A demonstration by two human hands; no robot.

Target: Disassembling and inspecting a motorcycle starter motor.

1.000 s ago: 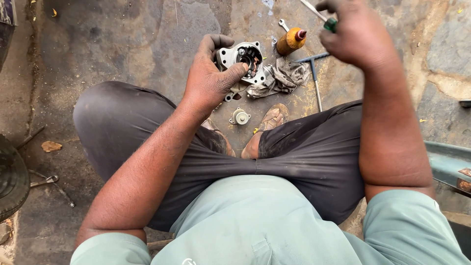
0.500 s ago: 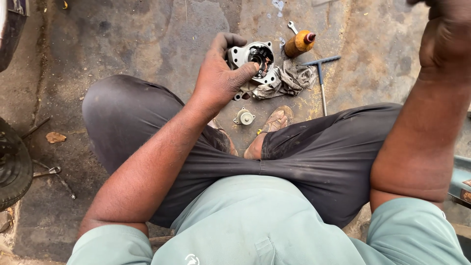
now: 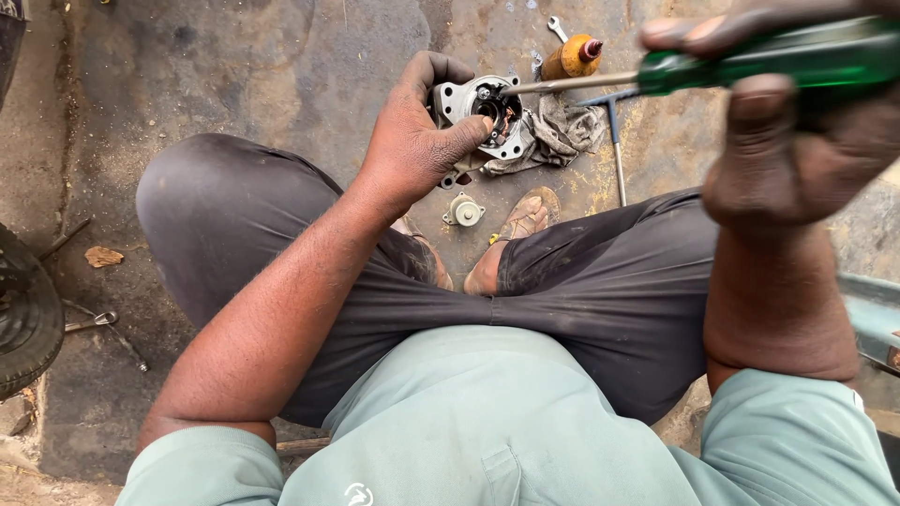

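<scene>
The right hand (image 3: 797,159) loomed largest, fingers wrapped around a green-handled screwdriver (image 3: 750,64) whose shaft reached into the metal housing (image 3: 480,112). The left hand (image 3: 412,141) gripped that housing from its left, fingers curled around it above the concrete floor (image 3: 262,75). A grey rag (image 3: 555,136) lay just right of the housing, an orange-capped bottle (image 3: 574,56) beyond, a small round part (image 3: 464,210) below.

Roadside repair spot: stained concrete ground (image 3: 234,66), spanner (image 3: 557,27), tyre (image 3: 26,319).

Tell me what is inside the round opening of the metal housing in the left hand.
Inside the metal housing, dark internals with coppery bits show, and the screwdriver tip reaches in. The left hand covers its rear; deeper parts stay in shadow.
</scene>
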